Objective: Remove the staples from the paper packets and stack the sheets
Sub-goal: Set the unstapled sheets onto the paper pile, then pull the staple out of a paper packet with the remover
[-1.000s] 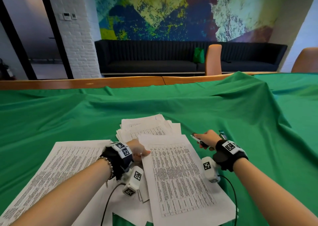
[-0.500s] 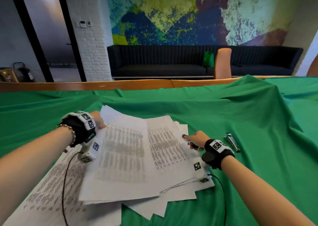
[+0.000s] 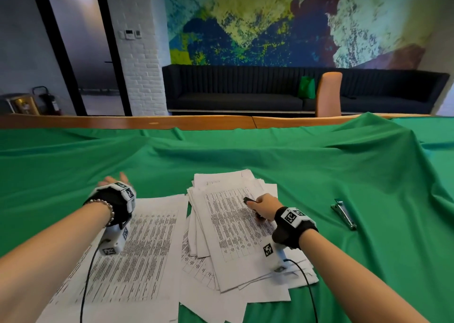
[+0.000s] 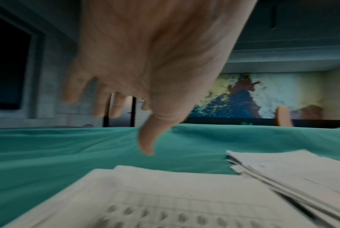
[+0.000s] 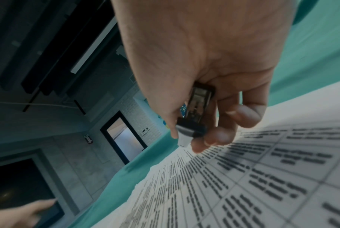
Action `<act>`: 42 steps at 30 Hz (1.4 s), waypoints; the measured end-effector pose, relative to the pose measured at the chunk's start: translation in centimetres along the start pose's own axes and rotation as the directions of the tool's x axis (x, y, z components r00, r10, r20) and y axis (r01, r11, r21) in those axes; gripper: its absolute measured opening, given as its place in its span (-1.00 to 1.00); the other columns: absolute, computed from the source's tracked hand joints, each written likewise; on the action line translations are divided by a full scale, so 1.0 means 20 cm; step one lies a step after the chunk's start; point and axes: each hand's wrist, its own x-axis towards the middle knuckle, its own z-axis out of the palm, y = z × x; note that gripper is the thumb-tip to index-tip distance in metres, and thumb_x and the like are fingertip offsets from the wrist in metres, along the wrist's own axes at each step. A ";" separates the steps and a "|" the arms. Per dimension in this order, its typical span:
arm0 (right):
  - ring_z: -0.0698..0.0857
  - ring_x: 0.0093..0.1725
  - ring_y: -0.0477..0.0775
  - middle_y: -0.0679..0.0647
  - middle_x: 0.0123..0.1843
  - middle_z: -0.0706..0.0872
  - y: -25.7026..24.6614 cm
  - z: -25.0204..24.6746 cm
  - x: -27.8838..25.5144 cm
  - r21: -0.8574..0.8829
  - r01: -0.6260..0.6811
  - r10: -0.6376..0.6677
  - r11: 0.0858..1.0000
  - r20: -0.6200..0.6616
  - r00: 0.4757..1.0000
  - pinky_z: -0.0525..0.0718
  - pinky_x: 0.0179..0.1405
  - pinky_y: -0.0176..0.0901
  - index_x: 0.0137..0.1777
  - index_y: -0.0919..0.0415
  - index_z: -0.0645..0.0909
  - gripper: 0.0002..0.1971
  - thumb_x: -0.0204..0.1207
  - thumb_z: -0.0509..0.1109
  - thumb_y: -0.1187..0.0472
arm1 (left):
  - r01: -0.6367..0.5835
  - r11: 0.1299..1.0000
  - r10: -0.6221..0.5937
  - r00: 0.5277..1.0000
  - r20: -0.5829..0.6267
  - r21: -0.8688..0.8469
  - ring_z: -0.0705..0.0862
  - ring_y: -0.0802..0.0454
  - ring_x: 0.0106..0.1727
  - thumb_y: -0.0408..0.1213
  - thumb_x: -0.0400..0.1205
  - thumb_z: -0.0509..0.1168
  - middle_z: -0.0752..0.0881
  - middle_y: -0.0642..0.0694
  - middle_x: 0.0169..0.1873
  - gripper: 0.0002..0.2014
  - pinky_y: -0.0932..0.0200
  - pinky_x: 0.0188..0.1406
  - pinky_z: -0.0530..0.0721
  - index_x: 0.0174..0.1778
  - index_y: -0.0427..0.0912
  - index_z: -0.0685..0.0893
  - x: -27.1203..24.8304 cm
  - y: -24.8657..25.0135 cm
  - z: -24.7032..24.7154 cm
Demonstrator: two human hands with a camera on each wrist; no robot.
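Observation:
A messy pile of printed paper packets (image 3: 235,226) lies in the middle of the green cloth. To its left lies a flat stack of loose printed sheets (image 3: 142,254). My right hand (image 3: 264,206) rests on the pile and grips a small black and silver staple remover (image 5: 196,114). My left hand (image 3: 114,181) hovers above the far end of the left stack with fingers spread and holds nothing; in the left wrist view its fingers (image 4: 114,106) hang straight over the cloth.
A metal stapler (image 3: 343,214) lies on the green cloth (image 3: 270,155) to the right of the pile. The cloth is rumpled into a ridge at the far right. The wooden table edge (image 3: 196,122) runs along the far side.
My left hand carried a sheet from the pile over to the left stack, let go of it and now hovers empty. The right hand stayed on the pile holding the remover.

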 end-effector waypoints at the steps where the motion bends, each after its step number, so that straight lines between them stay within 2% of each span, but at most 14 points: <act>1: 0.57 -0.47 -0.09 -0.03 -0.44 0.63 -0.01 0.01 0.01 0.000 0.009 -0.009 1.000 0.000 1.000 0.48 -0.48 -0.30 -0.21 0.19 0.57 -0.67 0.66 0.27 -0.05 | -0.005 1.000 0.005 1.000 -0.006 -0.011 0.49 -0.31 0.31 -0.29 0.67 0.08 0.44 -0.34 0.30 -0.49 -0.18 0.31 0.53 0.56 -0.34 0.24 0.00 0.05 0.00; 3: 0.59 -0.51 -0.11 -0.03 -0.43 0.64 -0.01 0.03 0.04 0.024 0.019 -0.020 1.000 0.018 1.000 0.52 -0.52 -0.33 -0.12 0.20 0.56 -0.71 0.68 0.26 -0.01 | -0.112 0.991 0.115 0.992 0.050 -0.070 0.46 -0.26 0.37 -0.21 0.62 0.23 0.47 -0.28 0.34 -0.55 -0.16 0.35 0.52 0.45 -0.19 0.43 0.03 0.17 -0.04; 8: 0.64 -0.48 -0.04 0.00 -0.39 0.69 0.04 0.08 0.10 0.044 0.033 -0.036 0.999 0.085 0.996 0.66 -0.34 -0.18 -0.06 0.17 0.55 -0.74 0.67 0.26 -0.03 | -0.320 0.870 0.411 0.891 0.195 -0.374 0.63 -0.11 0.33 -0.28 0.66 0.29 0.67 -0.16 0.31 -0.64 0.14 0.33 0.55 0.37 -0.28 0.63 0.05 0.54 -0.09; 12: 0.65 -0.46 -0.03 0.01 -0.36 0.71 0.09 0.09 0.12 0.047 0.048 -0.053 0.998 0.114 0.992 0.65 -0.30 -0.16 -0.13 0.13 0.53 -0.73 0.67 0.25 -0.05 | -0.376 0.871 0.452 0.865 0.216 -0.316 0.76 -0.10 0.00 -0.25 0.56 0.32 0.79 -0.04 -0.06 -0.81 0.03 0.13 0.71 0.02 -0.14 0.78 0.28 0.72 0.06; 15: 0.64 -0.48 -0.05 0.00 -0.37 0.70 0.09 0.08 0.14 0.026 0.044 -0.047 0.999 0.139 0.989 0.62 -0.37 -0.23 -0.10 0.14 0.53 -0.73 0.67 0.25 -0.06 | -0.335 0.892 0.418 0.866 0.273 -0.303 0.67 0.01 -0.39 -0.17 0.41 0.38 0.64 -0.02 -0.49 -0.86 0.14 -0.24 0.73 -0.41 -0.11 0.60 0.54 0.82 0.27; 18: 0.65 -0.47 -0.04 0.03 -0.35 0.71 0.08 0.06 0.16 0.075 0.023 -0.037 0.997 0.202 0.979 0.66 -0.35 -0.22 0.03 0.22 0.57 -0.71 0.68 0.26 -0.03 | -0.363 0.866 0.462 0.843 0.274 -0.343 0.60 -0.08 -0.49 -0.18 0.44 0.34 0.56 -0.01 -0.59 -0.73 0.12 -0.45 0.57 -0.55 -0.08 0.46 0.32 0.81 0.10; 21: 0.67 -0.44 -0.01 0.05 -0.33 0.72 0.08 0.06 0.17 0.106 0.004 -0.029 0.994 0.233 0.972 0.74 -0.21 -0.13 0.06 0.25 0.57 -0.70 0.68 0.26 -0.02 | -0.385 0.853 0.476 0.850 0.224 -0.352 0.66 -0.19 -0.26 -0.16 0.62 0.32 0.72 -0.28 -0.30 -0.64 -0.02 -0.17 0.66 -0.47 -0.21 0.49 0.22 0.83 0.03; 23: 0.66 -0.39 0.01 0.09 -0.24 0.73 0.09 0.06 0.18 0.069 0.013 -0.029 0.997 0.224 0.974 0.75 -0.05 -0.01 0.10 0.28 0.59 -0.66 0.67 0.26 -0.04 | -0.358 0.858 0.455 0.862 0.225 -0.368 0.74 -0.29 0.06 -0.10 0.65 0.30 0.74 -0.35 0.02 -0.64 -0.05 0.02 0.68 -0.17 -0.42 0.66 0.20 0.84 0.02; 26: 0.66 -0.38 0.03 0.14 -0.17 0.73 0.09 0.06 0.18 0.058 0.014 -0.027 0.998 0.219 0.975 0.74 0.01 0.06 0.19 0.33 0.60 -0.60 0.67 0.26 -0.04 | -0.371 0.849 0.466 0.861 0.204 -0.376 0.69 -0.25 0.19 -0.12 0.68 0.25 0.73 -0.31 0.14 -0.66 0.05 -0.06 0.59 0.08 -0.37 0.68 0.20 0.83 0.02; 28: 0.66 -0.42 -0.01 0.10 -0.23 0.72 0.09 0.05 0.16 0.072 0.016 -0.032 0.997 0.222 0.975 0.75 -0.10 -0.04 0.19 0.33 0.59 -0.63 0.68 0.25 -0.01 | -0.376 0.849 0.464 0.867 0.183 -0.371 0.61 -0.21 0.27 -0.19 0.68 0.22 0.67 -0.26 0.23 -0.70 0.04 0.14 0.58 0.20 -0.30 0.67 0.20 0.82 0.03; 30: 0.66 -0.47 -0.04 0.07 -0.31 0.71 0.09 0.03 0.14 0.105 0.015 -0.038 0.994 0.227 0.973 0.72 -0.26 -0.15 0.12 0.31 0.58 -0.69 0.69 0.25 0.02 | -0.400 0.842 0.474 0.869 0.140 -0.363 0.57 -0.21 0.25 -0.20 0.64 0.23 0.63 -0.25 0.20 -0.74 0.05 0.22 0.55 0.13 -0.21 0.71 0.18 0.81 0.02; 35: 0.64 -0.46 -0.01 0.08 -0.31 0.69 0.09 -0.03 0.10 0.130 0.070 -0.090 0.989 0.154 0.984 0.66 -0.36 -0.16 -0.05 0.21 0.54 -0.76 0.68 0.27 0.01 | -0.373 0.692 0.556 0.822 0.126 -0.618 0.52 -0.07 -0.17 -0.28 0.63 0.27 0.54 -0.08 -0.34 -0.78 0.21 -0.28 0.39 -0.35 -0.09 0.49 0.12 0.83 -0.02; 39: 0.62 -0.55 -0.05 0.07 -0.38 0.68 0.05 -0.07 0.04 0.159 0.124 -0.140 0.980 0.098 0.985 0.50 -0.59 -0.33 0.05 0.28 0.55 -0.74 0.68 0.28 0.04 | -0.298 0.575 0.620 0.766 0.168 -0.762 0.57 0.03 -0.27 -0.27 0.55 0.43 0.60 -0.05 -0.27 -0.84 0.25 -0.34 0.56 -0.20 -0.08 0.54 0.03 0.85 -0.06; 42: 0.64 -0.52 -0.06 0.06 -0.36 0.70 0.03 -0.06 0.00 0.114 0.150 -0.160 0.982 0.080 0.984 0.63 -0.47 -0.25 0.07 0.25 0.58 -0.70 0.63 0.34 -0.02 | -0.292 0.583 0.657 0.719 0.229 -0.758 0.63 0.01 -0.11 -0.15 0.45 0.53 0.67 -0.07 -0.08 -0.74 0.14 -0.09 0.63 -0.05 0.00 0.60 -0.03 0.89 -0.04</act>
